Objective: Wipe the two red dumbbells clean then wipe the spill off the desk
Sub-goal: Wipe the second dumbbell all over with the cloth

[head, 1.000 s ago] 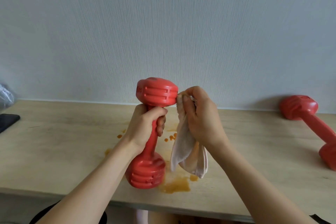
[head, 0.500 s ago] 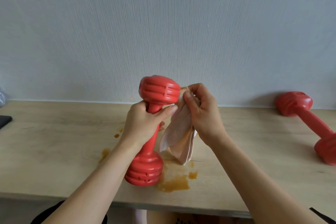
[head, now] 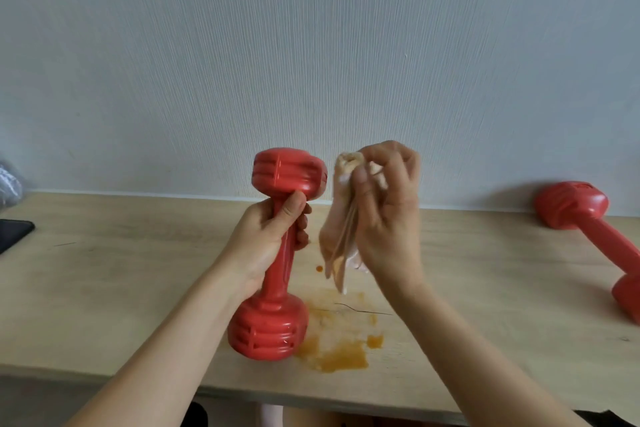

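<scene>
My left hand [head: 273,236] grips the handle of a red dumbbell [head: 277,319], held upright and slightly tilted above the wooden desk [head: 121,281]. Just right of its upper head, my right hand [head: 388,211] holds a bunched pale cloth [head: 341,239] with orange stains; the cloth hangs down and stands a small gap from the dumbbell. An orange spill [head: 343,354] is smeared on the desk below, near the front edge, with a small drop [head: 319,268] farther back. The second red dumbbell [head: 588,236] lies on the desk at the far right by the wall.
A dark flat device [head: 14,232] lies at the desk's left edge, with a grey crumpled thing [head: 8,184] behind it. A pale textured wall [head: 311,45] backs the desk. A thin dark hair-like line [head: 360,310] crosses the spill.
My right hand has pulled the cloth slightly away from the dumbbell's upper head, leaving a gap. The left hand still holds the handle, and the dumbbell has turned a little.
</scene>
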A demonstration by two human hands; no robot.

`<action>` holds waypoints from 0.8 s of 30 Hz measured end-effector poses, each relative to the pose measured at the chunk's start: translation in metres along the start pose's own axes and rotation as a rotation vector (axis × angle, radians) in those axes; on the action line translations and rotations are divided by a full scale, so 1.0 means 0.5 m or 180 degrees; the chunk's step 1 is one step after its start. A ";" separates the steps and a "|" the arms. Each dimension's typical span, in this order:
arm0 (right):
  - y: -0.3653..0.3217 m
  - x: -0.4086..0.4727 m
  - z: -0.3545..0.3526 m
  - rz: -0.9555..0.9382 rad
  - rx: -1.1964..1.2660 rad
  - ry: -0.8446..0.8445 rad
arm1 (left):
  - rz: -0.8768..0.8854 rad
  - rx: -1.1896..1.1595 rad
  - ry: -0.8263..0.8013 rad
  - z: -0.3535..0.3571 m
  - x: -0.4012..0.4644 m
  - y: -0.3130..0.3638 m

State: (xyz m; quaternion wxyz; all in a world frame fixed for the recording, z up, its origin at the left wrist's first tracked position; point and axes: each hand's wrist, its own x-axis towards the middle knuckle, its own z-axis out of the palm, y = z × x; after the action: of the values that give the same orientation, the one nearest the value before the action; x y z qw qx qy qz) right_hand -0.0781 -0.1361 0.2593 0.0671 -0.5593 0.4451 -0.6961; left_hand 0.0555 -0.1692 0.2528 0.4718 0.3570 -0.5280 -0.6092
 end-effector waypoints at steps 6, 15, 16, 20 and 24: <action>0.011 -0.003 0.031 0.0003 -0.0255 -0.0268 | 0.0355 0.0564 -0.0021 0.051 -0.014 -0.025; 0.024 0.038 -0.013 0.0785 0.0290 -0.0188 | 0.0597 0.0754 -0.0365 0.064 0.000 -0.024; 0.017 0.029 -0.006 0.0581 0.0173 -0.0240 | 0.0563 0.0762 -0.0287 0.066 0.001 -0.020; 0.001 0.022 -0.004 0.0312 -0.0038 -0.0385 | 0.0516 0.0862 -0.0276 0.069 -0.001 -0.022; 0.011 0.054 -0.037 0.1095 0.0558 -0.0209 | 0.0636 0.1056 -0.0543 0.064 0.002 -0.032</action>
State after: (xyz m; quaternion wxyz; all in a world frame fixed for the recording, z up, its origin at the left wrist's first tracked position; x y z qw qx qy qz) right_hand -0.1057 -0.1451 0.2753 0.2481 -0.4894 0.4694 -0.6918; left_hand 0.0222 -0.1604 0.2431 0.4182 0.3229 -0.6919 -0.4921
